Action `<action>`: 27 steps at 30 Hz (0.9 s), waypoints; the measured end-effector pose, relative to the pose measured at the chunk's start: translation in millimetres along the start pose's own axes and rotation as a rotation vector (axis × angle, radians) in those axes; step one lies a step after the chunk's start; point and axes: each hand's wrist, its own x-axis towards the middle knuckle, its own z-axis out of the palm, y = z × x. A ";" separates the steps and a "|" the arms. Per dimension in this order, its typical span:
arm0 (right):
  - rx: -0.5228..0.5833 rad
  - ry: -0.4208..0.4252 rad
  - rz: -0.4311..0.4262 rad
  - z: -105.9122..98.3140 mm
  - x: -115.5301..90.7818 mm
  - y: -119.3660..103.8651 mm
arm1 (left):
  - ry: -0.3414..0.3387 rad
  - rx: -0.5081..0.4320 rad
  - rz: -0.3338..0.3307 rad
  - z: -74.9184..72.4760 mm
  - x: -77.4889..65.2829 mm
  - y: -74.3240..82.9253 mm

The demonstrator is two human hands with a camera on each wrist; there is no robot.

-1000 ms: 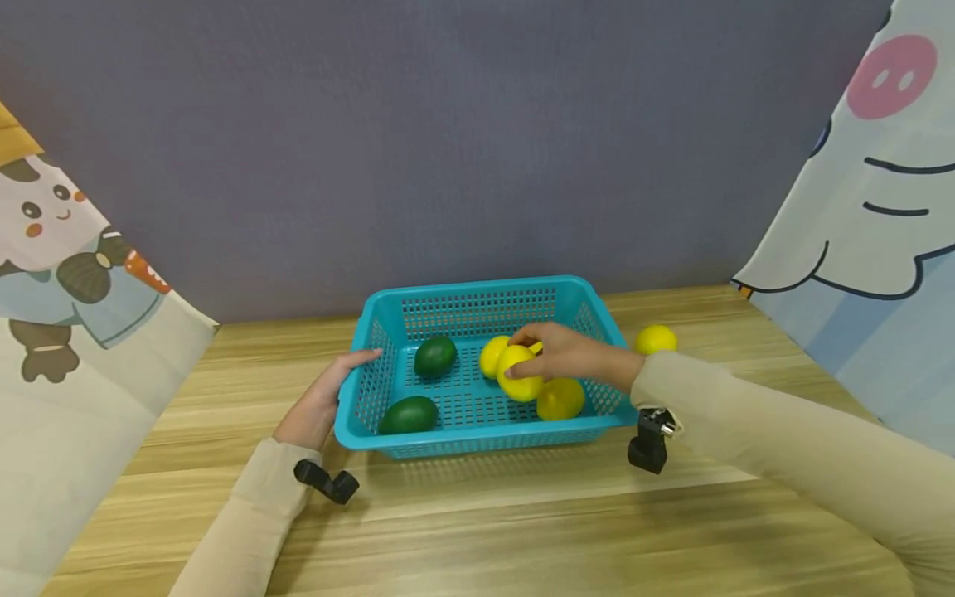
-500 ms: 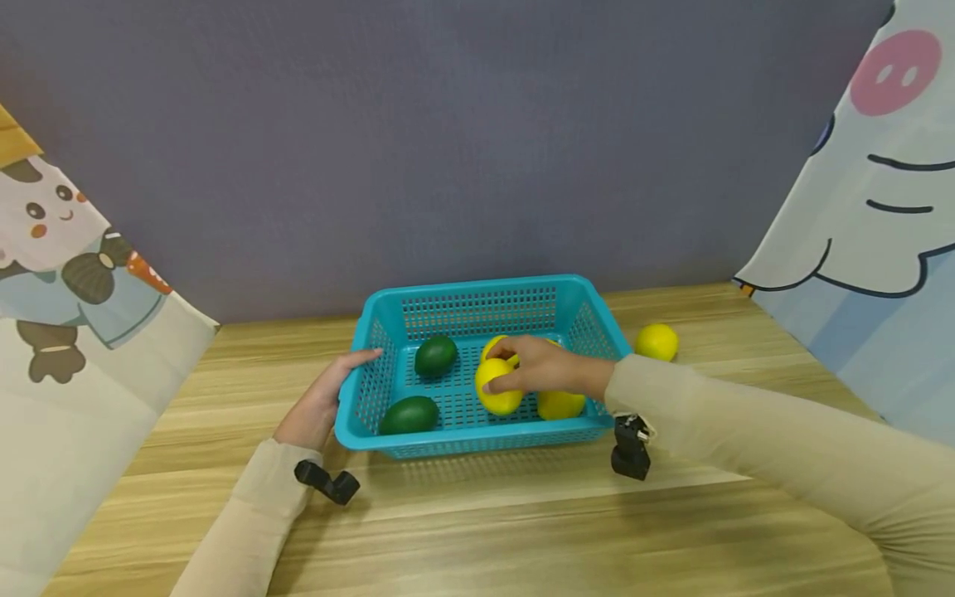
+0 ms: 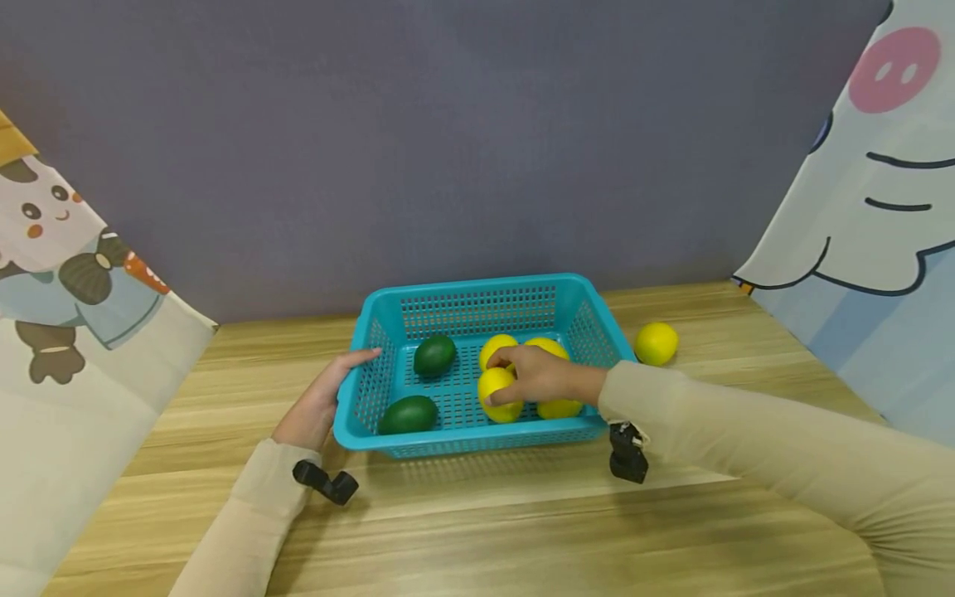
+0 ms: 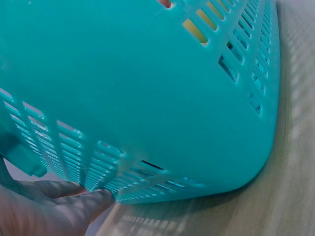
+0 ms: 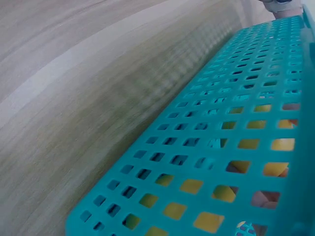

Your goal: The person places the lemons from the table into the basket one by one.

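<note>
A turquoise slotted plastic basket [image 3: 477,427] stands on the table. My left hand [image 3: 326,398] grips its left rim, thumb over the edge; in the left wrist view the fingers [image 4: 93,199] press against the outer wall. Inside the basket, my right hand [image 3: 540,375] holds a yellow lemon [image 3: 496,388] between thumb and fingers, low near the front wall. Other lemons lie behind and beside that hand: one lemon [image 3: 498,345] behind, two to its right, partly hidden. Two dark green oval fruits, one fruit [image 3: 435,356] farther back and another fruit [image 3: 409,414] near the front, lie at the left.
A loose lemon [image 3: 656,343] lies on the wooden table [image 3: 462,522], just right of the basket. A grey partition [image 3: 477,149] rises close behind, and cartoon-printed cloths [image 3: 880,224] flank both sides. In the right wrist view, the perforated basket wall [image 5: 192,162] covers most of the hand.
My right hand has moved left and lower inside the basket with the lemon, uncovering the lemon at the back right. My left hand and the basket have stayed in place.
</note>
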 end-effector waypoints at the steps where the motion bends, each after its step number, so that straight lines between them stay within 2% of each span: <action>1: -0.011 0.001 -0.006 0.4 0.0 0.7 | -0.002 0.002 0.002 -0.2 -0.1 0.0; 12: -0.067 -0.034 -0.031 7.1 0.9 10.7 | 0.000 0.001 0.005 1.3 -1.4 0.7; 27: -0.079 -0.088 -0.049 10.0 0.4 12.4 | 0.003 -0.004 -0.003 1.8 -2.4 1.7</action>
